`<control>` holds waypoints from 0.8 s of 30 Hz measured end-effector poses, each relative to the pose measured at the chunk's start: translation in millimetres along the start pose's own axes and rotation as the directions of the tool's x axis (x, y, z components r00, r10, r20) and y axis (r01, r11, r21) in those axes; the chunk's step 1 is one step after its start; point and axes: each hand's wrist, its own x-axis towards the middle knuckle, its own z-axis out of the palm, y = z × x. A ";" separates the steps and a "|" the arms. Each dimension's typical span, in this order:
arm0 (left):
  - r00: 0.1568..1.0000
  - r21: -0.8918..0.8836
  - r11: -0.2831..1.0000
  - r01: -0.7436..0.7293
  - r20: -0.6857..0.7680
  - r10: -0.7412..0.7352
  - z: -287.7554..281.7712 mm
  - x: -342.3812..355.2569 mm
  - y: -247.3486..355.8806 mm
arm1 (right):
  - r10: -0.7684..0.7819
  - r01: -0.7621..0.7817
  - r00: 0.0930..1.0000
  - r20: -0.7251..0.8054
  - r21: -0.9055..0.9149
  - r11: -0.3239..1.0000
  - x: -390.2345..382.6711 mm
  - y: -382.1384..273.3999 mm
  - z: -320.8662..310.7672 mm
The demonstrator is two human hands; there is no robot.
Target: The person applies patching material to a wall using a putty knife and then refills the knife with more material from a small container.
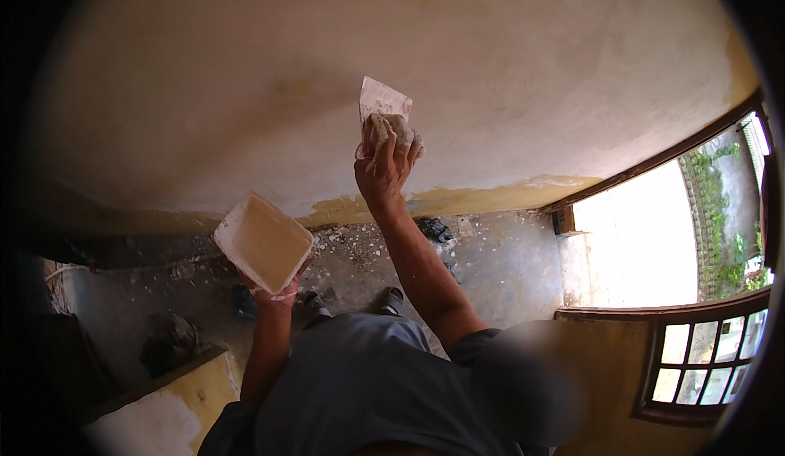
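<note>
My right hand point(384, 161) grips a putty-smeared scraper point(380, 94), its flat pale blade raised against or just in front of the pale plastered wall point(523, 71). A whitish, caked lump under my fingers hides the handle. Lower and to the left, my left hand point(278, 288) is closed on a white rectangular container point(263, 243) with cream-coloured paste inside, held from beneath and out from the wall's base. White smears cover my fingers on both hands. Along the bottom of the wall runs a ragged band of yellow paint.
The grey floor point(507, 264) has white flakes and a dark crumpled bag point(435, 229). At the right are an open doorway point(630, 235) and a barred window point(707, 358). A low yellow wall or ledge point(204, 399) and dark bundles point(168, 341) lie at lower left.
</note>
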 end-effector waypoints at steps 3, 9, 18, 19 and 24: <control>0.999 -0.066 0.998 0.021 0.035 -0.019 0.8 -1.0 0.5 | -0.108 0.092 0.988 -0.110 -0.141 0.986 27.0 32.5 4.1; 0.995 -0.174 0.981 0.085 -0.034 -0.093 -0.3 -2.1 3.9 | -0.013 0.084 0.946 0.324 -0.207 0.975 -43.8 80.6 5.2; 0.995 -0.072 0.995 0.066 -0.068 -0.071 9.4 -1.4 0.2 | 0.917 -0.744 0.376 0.136 0.634 0.210 29.5 78.7 -30.2; 0.996 -0.075 0.995 0.070 -0.050 -0.074 7.6 -1.5 -0.4 | 0.919 -0.766 0.385 0.087 0.586 0.265 27.2 92.2 -16.3; 0.996 -0.069 0.995 0.077 -0.045 -0.080 9.1 1.6 3.7 | 0.873 -0.695 0.487 0.037 0.622 0.361 55.8 36.3 1.4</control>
